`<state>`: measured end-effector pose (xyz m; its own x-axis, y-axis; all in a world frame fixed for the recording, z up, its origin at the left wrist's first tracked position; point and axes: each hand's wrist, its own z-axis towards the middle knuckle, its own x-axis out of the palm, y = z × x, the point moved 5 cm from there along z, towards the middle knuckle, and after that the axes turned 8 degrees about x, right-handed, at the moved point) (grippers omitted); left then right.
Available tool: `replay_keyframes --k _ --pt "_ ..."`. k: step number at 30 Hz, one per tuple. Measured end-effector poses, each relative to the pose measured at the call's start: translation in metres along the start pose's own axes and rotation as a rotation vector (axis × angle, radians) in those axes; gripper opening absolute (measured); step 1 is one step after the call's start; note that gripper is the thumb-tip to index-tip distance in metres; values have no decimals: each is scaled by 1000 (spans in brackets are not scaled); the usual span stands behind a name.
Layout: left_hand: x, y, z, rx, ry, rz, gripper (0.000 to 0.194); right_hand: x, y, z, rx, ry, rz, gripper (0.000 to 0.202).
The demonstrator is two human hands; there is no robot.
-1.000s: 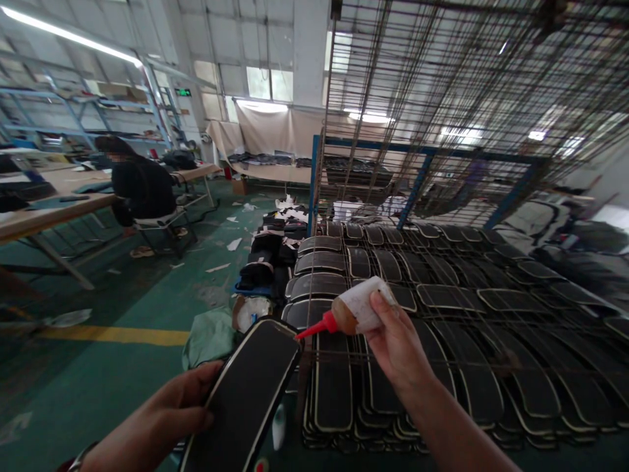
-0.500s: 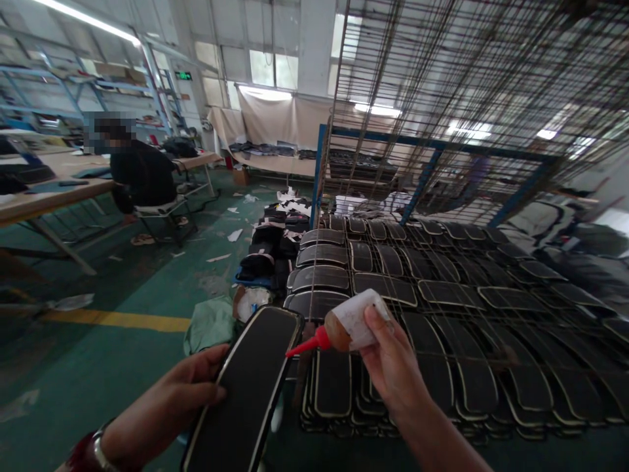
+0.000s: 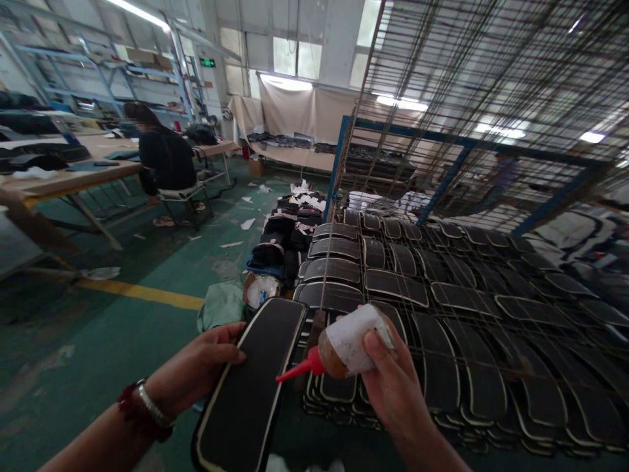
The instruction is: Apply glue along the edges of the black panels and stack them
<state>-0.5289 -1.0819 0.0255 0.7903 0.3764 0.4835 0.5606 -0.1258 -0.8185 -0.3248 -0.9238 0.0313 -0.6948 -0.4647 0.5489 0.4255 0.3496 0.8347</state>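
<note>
My left hand point(image 3: 209, 364) grips a long black panel point(image 3: 255, 380) by its left edge, thumb on the face. The panel has rounded corners and a pale line along its border. My right hand point(image 3: 390, 367) is wrapped round a glue bottle point(image 3: 351, 341) with a whitish label, brown contents and a red pointed nozzle point(image 3: 299, 367). The bottle is tilted, its nozzle tip at the panel's right edge, on or just above the pale line. I cannot tell whether the tip touches.
Many similar black panels point(image 3: 396, 286) lie in rows on a wire rack point(image 3: 462, 144) to the right. A green cloth bag point(image 3: 221, 306) and black bundles point(image 3: 270, 249) stand on the floor beyond. At the left, a person point(image 3: 167, 157) sits by a worktable point(image 3: 73, 172).
The nozzle tip has moved down along the panel's right edge, toward me. My view has swung slightly left, so the surroundings appear shifted right. Both hands keep their holds.
</note>
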Motion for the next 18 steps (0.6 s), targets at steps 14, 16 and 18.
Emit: replay_keyframes --k 14,16,18 --pt "-17 -4 3 7 -286 7 42 14 -1 -19 10 153 -86 56" --pt "-21 -6 3 26 -348 -14 40 12 -2 -18 4 157 -89 57" --pt "-23 -6 2 53 -391 -92 39 9 -2 -17 -6 169 -99 56"
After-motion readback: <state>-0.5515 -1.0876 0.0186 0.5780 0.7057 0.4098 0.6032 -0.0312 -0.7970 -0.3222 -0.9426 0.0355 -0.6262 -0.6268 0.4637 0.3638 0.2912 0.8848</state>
